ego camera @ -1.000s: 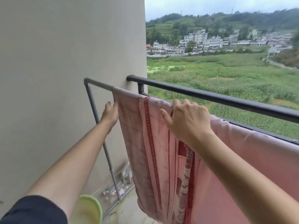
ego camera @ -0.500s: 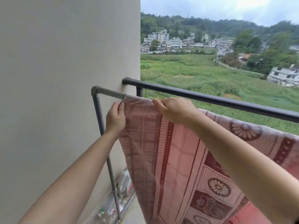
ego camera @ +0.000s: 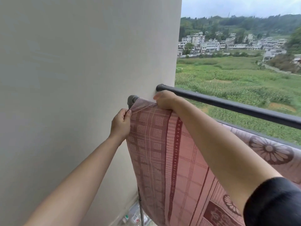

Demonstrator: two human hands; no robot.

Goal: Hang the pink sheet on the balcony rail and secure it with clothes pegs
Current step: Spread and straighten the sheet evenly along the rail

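The pink sheet [ego camera: 164,154], patterned with dark red checks and flowers, hangs over a grey pipe rack whose corner elbow [ego camera: 132,100] shows beside the wall. My left hand [ego camera: 121,123] pinches the sheet's left edge just below that elbow. My right hand [ego camera: 164,100] grips the sheet's top fold on the pipe, close to the end of the black balcony rail [ego camera: 228,105]. The rack's top bar is hidden under the cloth. No clothes pegs are in sight.
A plain beige wall [ego camera: 73,95] fills the left side, right against the rack. Small bottles and packets [ego camera: 133,216] lie on the floor by the rack's leg. Beyond the rail are green fields and distant houses.
The sheet's left edge has slid left along the pipe up to its corner elbow. Both hands moved left with it, and the view has come closer to the wall.
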